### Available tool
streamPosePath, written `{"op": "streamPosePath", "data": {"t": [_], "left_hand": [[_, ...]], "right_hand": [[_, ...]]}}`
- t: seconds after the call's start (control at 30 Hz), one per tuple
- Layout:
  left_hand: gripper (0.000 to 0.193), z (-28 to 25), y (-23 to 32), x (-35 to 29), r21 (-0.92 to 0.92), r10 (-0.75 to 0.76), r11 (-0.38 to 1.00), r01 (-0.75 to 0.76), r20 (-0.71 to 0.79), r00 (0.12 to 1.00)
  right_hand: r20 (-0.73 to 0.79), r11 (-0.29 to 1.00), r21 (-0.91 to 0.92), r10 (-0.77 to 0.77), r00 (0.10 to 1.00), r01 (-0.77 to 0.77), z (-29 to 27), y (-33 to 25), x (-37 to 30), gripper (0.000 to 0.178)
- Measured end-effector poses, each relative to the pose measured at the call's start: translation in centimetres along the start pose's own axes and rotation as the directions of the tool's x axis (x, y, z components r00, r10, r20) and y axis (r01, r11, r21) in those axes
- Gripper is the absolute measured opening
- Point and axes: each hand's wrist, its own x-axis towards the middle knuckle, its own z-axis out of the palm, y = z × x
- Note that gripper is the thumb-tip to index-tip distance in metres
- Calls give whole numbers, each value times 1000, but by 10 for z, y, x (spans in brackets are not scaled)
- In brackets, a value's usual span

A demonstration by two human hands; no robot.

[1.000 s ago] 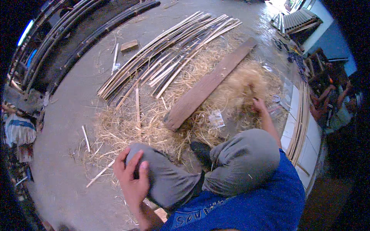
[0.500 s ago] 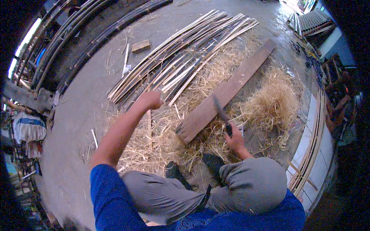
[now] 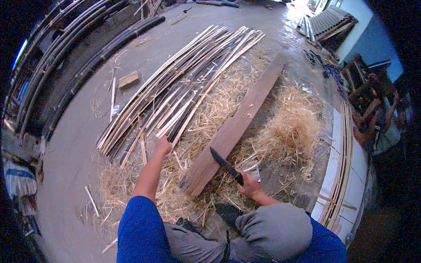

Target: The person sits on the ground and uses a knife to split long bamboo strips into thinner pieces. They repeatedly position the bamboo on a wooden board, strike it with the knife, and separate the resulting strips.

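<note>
My right hand (image 3: 249, 186) is wrapped round the black handle of a large knife (image 3: 225, 163). Its dark blade points up and left, over the near part of a long wooden plank (image 3: 239, 125) that lies slantwise before my feet. My left hand (image 3: 164, 146) is closed at the near end of a pile of split bamboo strips (image 3: 175, 83). A dark strip's end meets its fingers, which are partly hidden. The strips, some pale and some dark, lie fanned on the floor, pointing away from me.
Fine shavings (image 3: 289, 131) heap right of the plank, and more lie round my feet. A small wood block (image 3: 128, 80) sits left of the strips. Dark bamboo poles (image 3: 105, 52) line the far left. Long thin strips (image 3: 344, 166) rest on white tiles at right.
My left hand has come down to the near end of the strips. The knife in my right hand has tilted further left over the plank. The whole view has shifted.
</note>
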Motion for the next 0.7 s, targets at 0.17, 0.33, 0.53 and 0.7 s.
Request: {"op": "streamPosePath", "data": {"t": [0.17,0.33,0.53,0.7], "left_hand": [[33,-78,-25,9,46,45,998,-49,81,996],[36,-205,97,-39,-82,296,934,-347,-364,883],[33,-247,91,-144,-412,207,893,-183,14,978],[31,-116,2,-256,-694,126,594,408,580,805]], "right_hand": [[-53,998,-25,-62,997,61,25,-4,8,65],[1,995,11,102,995,-102,15,14,2,71],[-55,991,69,115,992,-111,2,-21,8,62],[-200,842,501,336,920,-198,-12,-24,14,62]]}}
